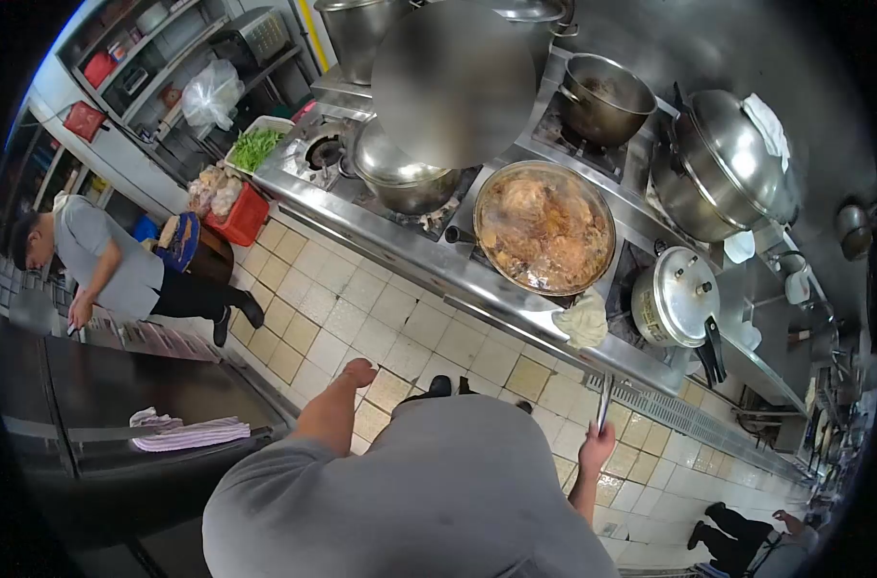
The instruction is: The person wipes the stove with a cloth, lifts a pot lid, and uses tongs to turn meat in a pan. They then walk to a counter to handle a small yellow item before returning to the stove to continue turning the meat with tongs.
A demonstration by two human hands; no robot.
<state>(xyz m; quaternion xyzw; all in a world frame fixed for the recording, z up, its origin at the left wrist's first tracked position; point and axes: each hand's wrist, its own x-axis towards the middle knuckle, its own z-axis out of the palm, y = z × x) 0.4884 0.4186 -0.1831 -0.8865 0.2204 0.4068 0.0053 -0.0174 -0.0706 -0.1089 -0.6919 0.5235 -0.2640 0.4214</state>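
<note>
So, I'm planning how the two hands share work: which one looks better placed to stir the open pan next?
Probably the right hand: it grips a slim metal utensil pointing toward the stove. The left hand seems to hold nothing. The pan is uncovered.

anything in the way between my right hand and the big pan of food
Yes, a pale cloth by the pan's near right side, at the stove's front edge, roughly in line with your right hand. It looks low enough to reach over. No lid covers the pan.
</note>
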